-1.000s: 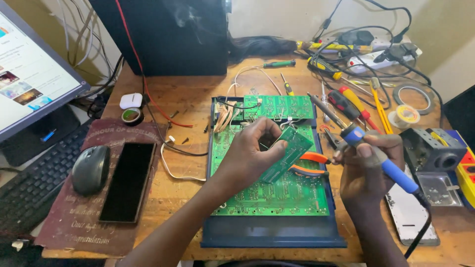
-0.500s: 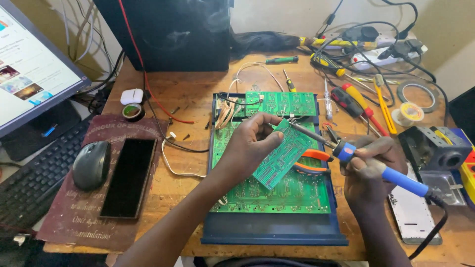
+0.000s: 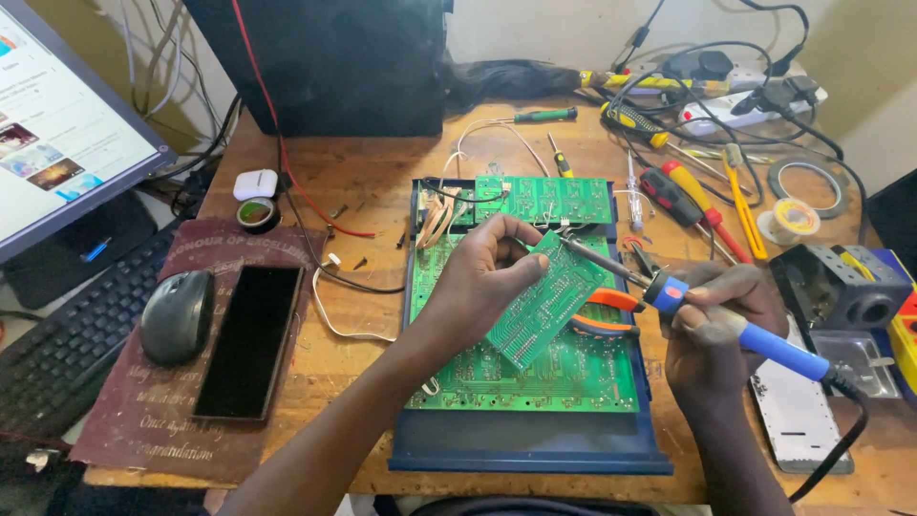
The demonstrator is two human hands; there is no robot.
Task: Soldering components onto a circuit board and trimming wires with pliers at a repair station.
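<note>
I am working at a wooden desk (image 3: 382, 172), and everything on it is being kept within arm's reach. The monitor (image 3: 57, 143) is glowing at my far left with the keyboard (image 3: 57, 344) under it, both pushed aside so the middle is free for the job. The large green circuit board (image 3: 535, 368) is lying flat in its dark blue casing (image 3: 535, 449) right in front of me, serving as a bed under my hands. A mouse (image 3: 178, 315) and a black phone (image 3: 250, 339) are resting on a maroon mat (image 3: 134, 420) to the left, well apart from the hot tool. Screwdrivers (image 3: 693, 196) and a roll of solder (image 3: 789, 220) are lying at the upper right, near my soldering side.

My left hand (image 3: 482, 287) is gripping the small green circuit board (image 3: 549, 298), fingers curled closed around its upper edge, tilting it up off the big board so its solder side is facing me. My right hand (image 3: 721, 320) is wrapped shut around the blue handle of the soldering iron (image 3: 726, 325), holding it like a pen so I am steering the tip finely. The tip is reaching the top corner of the small board, just beside my left fingertips; I cannot tell whether it is quite touching. Orange-handled pliers (image 3: 602, 311) are lying under the small board, between my hands
</note>
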